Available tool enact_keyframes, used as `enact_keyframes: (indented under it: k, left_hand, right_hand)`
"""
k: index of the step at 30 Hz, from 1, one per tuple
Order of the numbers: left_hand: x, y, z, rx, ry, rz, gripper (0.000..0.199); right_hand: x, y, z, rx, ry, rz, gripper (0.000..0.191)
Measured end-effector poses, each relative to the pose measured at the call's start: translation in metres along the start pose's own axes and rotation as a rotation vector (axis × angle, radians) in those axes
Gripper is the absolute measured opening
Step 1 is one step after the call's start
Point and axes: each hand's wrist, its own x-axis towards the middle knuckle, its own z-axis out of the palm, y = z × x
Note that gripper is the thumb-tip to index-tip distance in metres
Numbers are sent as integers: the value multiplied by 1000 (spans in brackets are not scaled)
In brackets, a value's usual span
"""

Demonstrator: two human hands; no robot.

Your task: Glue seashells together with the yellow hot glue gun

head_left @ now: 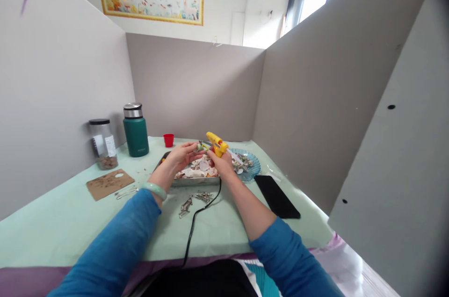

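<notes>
My right hand (220, 161) is closed around a yellow glue gun (217, 144), whose black cord runs down toward the table's front edge. Facing it, my left hand (184, 154) pinches a small greenish piece (199, 147) at its fingertips, close to the gun. Both hands are over a metal tray (196, 182) holding pale, shell-like pieces (201, 168). Beyond my right hand, a blue glass plate (255, 166) carries small decorated pieces (242, 162). Two small piles of metal clips (185, 206) lie in front of the tray.
A green bottle (136, 135), a black-lidded jar (104, 145) and a red cup (169, 140) stand at the back left. A brown board (109, 184) lies at left, beside thin metal pieces (126, 191). A black flat object (277, 196) lies at right. Grey partitions (192, 86) enclose the table.
</notes>
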Motion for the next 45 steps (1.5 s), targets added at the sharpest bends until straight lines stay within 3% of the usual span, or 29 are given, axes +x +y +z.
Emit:
enact_keyframes:
  k: [3,10,19,30,38,45]
  left_hand:
    - [-9,-6,2,-83,-14,-14,4]
    - [-10,-19,0,-57,19,-20,16]
    - [-17,-17,5,-50,-78,-37,24]
    - [-17,-16,4,-41,-63,-32,31]
    - [-9,-10,-17,-111,-46,93,36]
    - [-8,-1,-22,-204,63,207,27]
  right_hand:
    - [-2,-1,0,-6,-12,-26,31]
    - [-4,-3,-1,-20,-55,-39,36]
    - [-4,-4,1,11,-15,-47,37]
    - [-3,-3,-1,21,-19,-43,37]
    - [-7,-5,-2,-62,-60,-61,37]
    - [-15,-12,-3,-36,-225,-125,32]
